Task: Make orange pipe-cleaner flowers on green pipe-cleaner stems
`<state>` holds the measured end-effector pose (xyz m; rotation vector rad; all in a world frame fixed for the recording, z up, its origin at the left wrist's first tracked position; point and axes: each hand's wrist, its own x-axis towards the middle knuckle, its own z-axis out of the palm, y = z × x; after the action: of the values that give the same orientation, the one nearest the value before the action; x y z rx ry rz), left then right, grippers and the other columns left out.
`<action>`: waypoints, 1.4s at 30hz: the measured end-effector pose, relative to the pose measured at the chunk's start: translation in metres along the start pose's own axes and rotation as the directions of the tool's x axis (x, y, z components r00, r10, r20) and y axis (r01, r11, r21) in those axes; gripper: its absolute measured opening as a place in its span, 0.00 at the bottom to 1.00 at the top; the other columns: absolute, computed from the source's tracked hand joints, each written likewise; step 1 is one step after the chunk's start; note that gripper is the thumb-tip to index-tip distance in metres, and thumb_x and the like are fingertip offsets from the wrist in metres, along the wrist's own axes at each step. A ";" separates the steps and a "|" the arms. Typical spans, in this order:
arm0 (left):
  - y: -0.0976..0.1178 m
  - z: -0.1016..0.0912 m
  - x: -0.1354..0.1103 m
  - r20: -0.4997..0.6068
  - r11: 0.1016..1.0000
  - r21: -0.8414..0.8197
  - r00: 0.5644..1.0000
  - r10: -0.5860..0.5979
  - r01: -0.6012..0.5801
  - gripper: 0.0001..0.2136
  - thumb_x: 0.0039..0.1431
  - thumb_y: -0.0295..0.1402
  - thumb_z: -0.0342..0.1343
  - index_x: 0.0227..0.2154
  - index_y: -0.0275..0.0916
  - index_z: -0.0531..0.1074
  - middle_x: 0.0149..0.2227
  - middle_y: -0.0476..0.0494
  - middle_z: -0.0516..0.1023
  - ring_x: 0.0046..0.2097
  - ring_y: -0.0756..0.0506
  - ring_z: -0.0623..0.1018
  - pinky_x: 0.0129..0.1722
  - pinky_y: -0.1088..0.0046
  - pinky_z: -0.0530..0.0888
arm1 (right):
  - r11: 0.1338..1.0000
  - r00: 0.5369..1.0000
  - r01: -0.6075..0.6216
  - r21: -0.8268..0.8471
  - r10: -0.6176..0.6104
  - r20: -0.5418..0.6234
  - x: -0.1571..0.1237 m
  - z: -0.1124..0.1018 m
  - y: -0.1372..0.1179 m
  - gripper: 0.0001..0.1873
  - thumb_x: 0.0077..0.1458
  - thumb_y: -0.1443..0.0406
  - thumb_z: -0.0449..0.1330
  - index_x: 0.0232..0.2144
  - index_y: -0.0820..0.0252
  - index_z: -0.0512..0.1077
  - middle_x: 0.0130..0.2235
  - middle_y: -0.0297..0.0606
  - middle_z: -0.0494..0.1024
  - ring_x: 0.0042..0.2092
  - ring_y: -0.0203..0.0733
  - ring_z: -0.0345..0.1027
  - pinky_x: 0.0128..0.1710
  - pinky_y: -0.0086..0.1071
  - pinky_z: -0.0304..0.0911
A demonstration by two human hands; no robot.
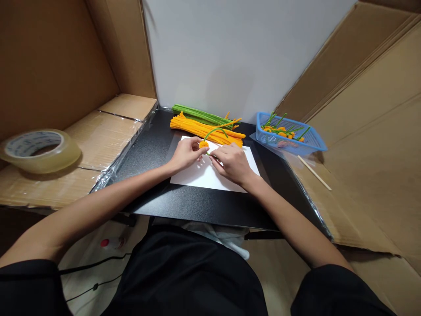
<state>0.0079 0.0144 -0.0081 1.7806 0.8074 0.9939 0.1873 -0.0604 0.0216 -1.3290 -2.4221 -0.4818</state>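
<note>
Both hands work over a white sheet of paper [200, 174] on a black tabletop [149, 151]. My left hand [187, 153] pinches a small orange pipe-cleaner coil [204, 144] with a green pipe-cleaner stem [215, 130] arcing up from it. My right hand [232, 162] is closed just right of it, its fingertips on the lower end of the green stem. Behind the hands lie a pile of orange pipe cleaners [204, 128] and a bundle of green pipe cleaners [197, 115].
A blue plastic basket [312, 141] at the right holds several finished orange-and-green pieces. A wooden stick [315, 173] lies on cardboard beside it. A roll of clear tape [39, 150] sits on the cardboard at the left. Cardboard walls stand on both sides.
</note>
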 end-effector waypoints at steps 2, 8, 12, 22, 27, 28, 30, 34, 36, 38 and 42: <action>0.002 -0.002 0.000 0.054 0.998 0.061 0.998 -0.020 0.017 0.14 0.55 0.41 0.63 0.37 0.33 0.76 0.27 0.46 0.79 0.23 0.51 0.75 0.27 0.76 0.70 | 0.997 0.999 0.038 -0.069 -0.039 -0.014 0.001 -0.001 -0.002 0.14 0.65 0.65 0.53 0.31 0.62 0.76 0.30 0.42 0.80 0.35 0.44 0.67 0.35 0.38 0.47; -0.001 -0.008 0.008 0.243 0.998 0.056 0.970 -0.004 -0.010 0.12 0.60 0.36 0.58 0.40 0.33 0.79 0.32 0.43 0.80 0.24 0.52 0.75 0.27 0.75 0.72 | 0.996 0.988 -0.041 -0.078 0.030 -0.149 0.000 -0.001 0.001 0.14 0.64 0.63 0.56 0.30 0.60 0.77 0.31 0.41 0.80 0.35 0.45 0.66 0.36 0.38 0.51; 0.009 -0.011 0.007 0.283 0.985 0.161 0.959 0.011 -0.059 0.14 0.62 0.34 0.56 0.46 0.34 0.78 0.31 0.45 0.79 0.25 0.51 0.75 0.29 0.73 0.72 | 0.997 0.971 -0.072 -0.041 0.061 -0.231 0.000 -0.002 0.001 0.12 0.63 0.63 0.58 0.31 0.59 0.78 0.36 0.41 0.82 0.40 0.48 0.67 0.39 0.40 0.55; 0.017 -0.012 -0.001 0.298 0.938 0.201 0.930 0.216 -0.282 0.20 0.63 0.40 0.57 0.53 0.35 0.72 0.46 0.39 0.79 0.39 0.47 0.78 0.36 0.73 0.76 | 0.971 0.945 -0.130 0.202 0.183 -0.270 0.001 -0.005 0.010 0.09 0.61 0.63 0.60 0.33 0.56 0.81 0.37 0.37 0.85 0.44 0.49 0.72 0.45 0.43 0.58; 0.013 -0.011 -0.002 0.195 0.941 0.143 0.941 0.277 -0.307 0.16 0.63 0.37 0.57 0.51 0.37 0.72 0.41 0.42 0.80 0.36 0.50 0.79 0.35 0.76 0.77 | 0.976 0.942 -0.172 0.130 0.202 -0.269 0.001 -0.013 0.006 0.10 0.62 0.61 0.60 0.33 0.55 0.81 0.37 0.39 0.84 0.48 0.54 0.66 0.48 0.47 0.53; 0.014 -0.010 -0.002 0.186 0.928 0.169 0.936 0.300 -0.331 0.15 0.62 0.36 0.58 0.49 0.38 0.72 0.41 0.43 0.80 0.36 0.50 0.79 0.35 0.76 0.77 | 0.978 0.948 -0.169 0.124 0.195 -0.250 0.001 -0.014 0.004 0.09 0.62 0.61 0.60 0.34 0.56 0.80 0.36 0.40 0.84 0.47 0.53 0.66 0.47 0.47 0.52; 0.016 -0.010 -0.004 0.189 0.900 0.217 0.921 0.340 -0.377 0.14 0.62 0.35 0.58 0.48 0.37 0.73 0.42 0.42 0.81 0.36 0.50 0.79 0.36 0.76 0.77 | 0.981 0.961 -0.152 0.122 0.176 -0.212 0.001 -0.015 0.001 0.09 0.62 0.60 0.60 0.36 0.56 0.79 0.35 0.40 0.84 0.46 0.53 0.66 0.46 0.45 0.51; 0.019 -0.010 -0.006 0.228 0.867 0.241 0.894 0.386 -0.435 0.14 0.63 0.35 0.56 0.50 0.36 0.74 0.43 0.41 0.80 0.38 0.49 0.78 0.35 0.77 0.77 | 0.983 0.976 -0.132 0.127 0.152 -0.158 0.002 -0.015 0.000 0.10 0.64 0.61 0.58 0.35 0.57 0.78 0.35 0.39 0.83 0.43 0.50 0.66 0.44 0.43 0.50; 0.020 -0.010 -0.007 0.235 0.854 0.247 0.883 0.406 -0.458 0.14 0.64 0.35 0.56 0.49 0.37 0.75 0.42 0.42 0.80 0.37 0.50 0.78 0.35 0.77 0.77 | 0.985 0.982 -0.122 0.121 0.138 -0.132 0.002 -0.014 0.000 0.10 0.65 0.63 0.56 0.35 0.59 0.76 0.35 0.40 0.83 0.41 0.48 0.67 0.43 0.41 0.50; 0.021 -0.011 -0.007 0.235 0.841 0.255 0.874 0.425 -0.477 0.12 0.64 0.33 0.56 0.48 0.37 0.76 0.40 0.43 0.80 0.36 0.50 0.77 0.35 0.77 0.77 | 0.990 0.986 -0.105 0.098 0.116 -0.118 0.002 -0.014 0.000 0.11 0.66 0.64 0.54 0.36 0.60 0.75 0.35 0.41 0.82 0.40 0.48 0.66 0.42 0.41 0.50; 0.024 -0.010 -0.007 0.205 0.839 0.261 0.877 0.435 -0.477 0.10 0.60 0.28 0.56 0.42 0.36 0.77 0.36 0.45 0.80 0.34 0.51 0.77 0.34 0.78 0.77 | 0.997 0.989 -0.069 0.015 0.071 -0.129 0.003 -0.015 -0.002 0.12 0.67 0.64 0.52 0.36 0.61 0.74 0.35 0.43 0.81 0.40 0.49 0.65 0.42 0.41 0.50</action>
<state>-0.0017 0.0033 0.0151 2.3574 0.4673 1.0729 0.1859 -0.0663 0.0355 -1.3307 -2.2624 -0.5191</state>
